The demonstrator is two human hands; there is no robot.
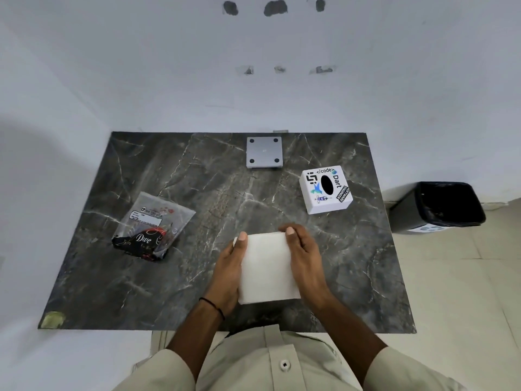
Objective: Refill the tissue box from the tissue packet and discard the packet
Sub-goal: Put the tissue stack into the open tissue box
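Tissue packet (153,225), slack and flattened, on the left part of the dark marbled counter (141,292), well apart from all else and, by its look, emptied. Near the middle of the near edge, the left hand (228,266) and right hand (306,261) grip a white tissue stack (267,266) from either side: each thumb lies over the stack's far top corner, while the remaining fingers (283,228) wrap the sides and mostly pass out of sight, so both hands are clamped on the stack. Whether the stack rests on the counter or is lifted just clear of it cannot be told. Beyond it, close to the far edge and the wall (169,80), lies a grey square plate (264,152) with four dark dots, possibly the box's detached base. To the right stands the tissue box (325,189), white and stickered, oval slot upward, near the counter's right edge. On the floor (451,277) past that edge stands an open black bin (439,206). Judged progress: the tissues are out of the packet, so about half is done. Loading the stack into the box, closing it, and binning the packet remain. Bare counter lies between the hands and the box, giving a free path. The packet must cross the whole counter to reach the bin, and the box stands close to that route.
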